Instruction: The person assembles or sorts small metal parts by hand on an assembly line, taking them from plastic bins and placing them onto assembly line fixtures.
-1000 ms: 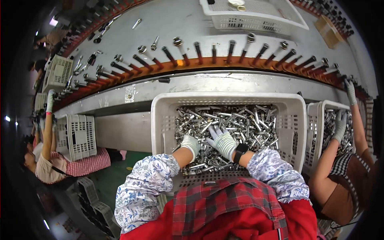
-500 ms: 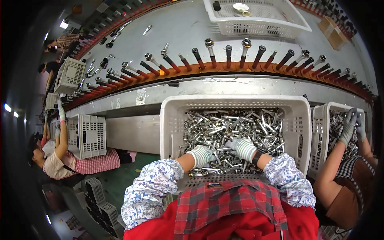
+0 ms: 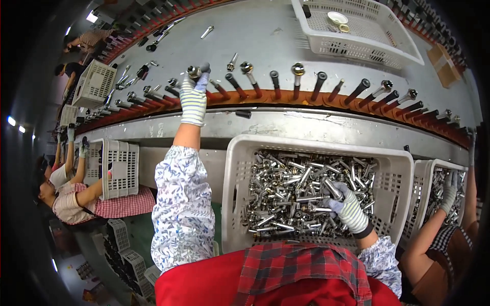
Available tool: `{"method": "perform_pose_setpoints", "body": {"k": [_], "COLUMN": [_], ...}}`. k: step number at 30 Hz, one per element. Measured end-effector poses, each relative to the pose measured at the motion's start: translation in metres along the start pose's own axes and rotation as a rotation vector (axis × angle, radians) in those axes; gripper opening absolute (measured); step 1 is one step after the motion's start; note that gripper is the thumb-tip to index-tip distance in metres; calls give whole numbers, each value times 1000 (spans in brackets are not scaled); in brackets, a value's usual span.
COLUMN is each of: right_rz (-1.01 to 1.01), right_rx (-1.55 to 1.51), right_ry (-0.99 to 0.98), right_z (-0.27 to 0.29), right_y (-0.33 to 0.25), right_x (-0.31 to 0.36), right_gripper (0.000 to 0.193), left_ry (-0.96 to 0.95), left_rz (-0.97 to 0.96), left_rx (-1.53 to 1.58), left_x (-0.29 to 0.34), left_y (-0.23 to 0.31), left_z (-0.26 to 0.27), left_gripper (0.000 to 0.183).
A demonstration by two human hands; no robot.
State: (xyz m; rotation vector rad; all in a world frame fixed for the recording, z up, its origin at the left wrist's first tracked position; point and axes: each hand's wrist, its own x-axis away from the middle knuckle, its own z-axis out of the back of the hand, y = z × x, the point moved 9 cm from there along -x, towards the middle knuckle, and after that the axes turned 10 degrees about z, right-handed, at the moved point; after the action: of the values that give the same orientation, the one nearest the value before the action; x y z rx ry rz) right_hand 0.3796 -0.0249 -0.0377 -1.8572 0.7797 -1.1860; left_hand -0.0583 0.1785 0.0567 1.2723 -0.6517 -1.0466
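Note:
My left hand (image 3: pixel 194 99), in a striped work glove, reaches up to the row of posts and is closed around a chrome fitting (image 3: pixel 194 72) with a round head. The glove hides its lower part and the post there. My right hand (image 3: pixel 351 209), gloved too, is over the grey plastic crate (image 3: pixel 232 204). Its thumb and fingers grip a shiny chrome tube fitting (image 3: pixel 333 188), which tilts up to the left. Beneath it lies a heap of loose chrome fittings (image 3: pixel 286 191), jumbled in all directions.
An orange rail (image 3: pixel 316 97) with red posts curves across, some bearing chrome fittings. Behind it, a grey table carries a white basket (image 3: pixel 357 49) and a cardboard box (image 3: pixel 445 66). A co-worker's gloved hand (image 3: pixel 449 194) is in the right-hand crate; others work beside crates at left.
My left hand has left the crate and moved up and left to a fitting at the posts. My right hand has shifted right and lifted a fitting from the heap.

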Motion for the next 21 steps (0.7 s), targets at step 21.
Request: {"method": "perform_pose_setpoints", "body": {"k": [21], "right_rz": [330], "right_rx": [312], "right_ry": [-151], "right_z": [-46], "right_y": [-72], "right_x": [-3], "right_gripper": [34], "left_ry": [-1236], "left_rz": [-231], "left_rx": [-548], "left_x": [279], "left_y": [72], "left_z": [-174], "left_gripper": [26]}}
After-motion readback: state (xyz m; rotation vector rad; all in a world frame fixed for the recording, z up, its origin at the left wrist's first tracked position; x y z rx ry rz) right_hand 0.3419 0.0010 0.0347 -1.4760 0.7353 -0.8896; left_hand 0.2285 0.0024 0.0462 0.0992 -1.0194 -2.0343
